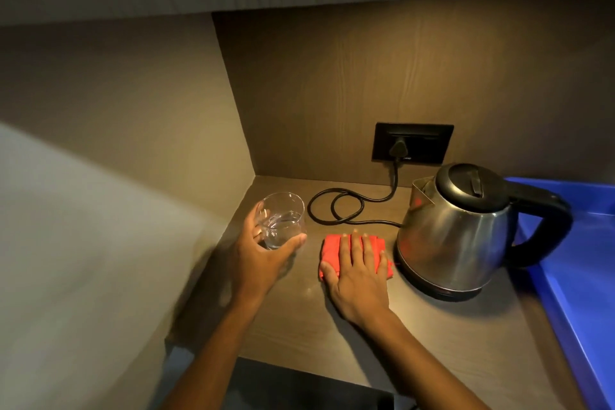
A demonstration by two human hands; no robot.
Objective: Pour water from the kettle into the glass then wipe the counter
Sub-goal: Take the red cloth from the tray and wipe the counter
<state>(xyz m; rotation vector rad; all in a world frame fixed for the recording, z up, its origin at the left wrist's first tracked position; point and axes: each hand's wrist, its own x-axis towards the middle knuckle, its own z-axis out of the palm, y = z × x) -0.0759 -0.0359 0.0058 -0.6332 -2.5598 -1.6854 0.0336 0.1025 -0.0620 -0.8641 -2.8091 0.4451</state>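
Wiping the counter, glass lifted clear.
Red cloth [352, 258] lies mid-counter [432, 336] beside the kettle [456, 233], right hand [357, 276] spread flat on it; left hand [266, 253] clasps the glass [283, 220]. Press evenly, sweeping toward the front edge.

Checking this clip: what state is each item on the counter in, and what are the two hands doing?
Glass: holds some water, gripped by the left hand.
Kettle: upright, lid closed.
Plug: in the wall socket.
Red cloth: folded, flat under the open right hand.
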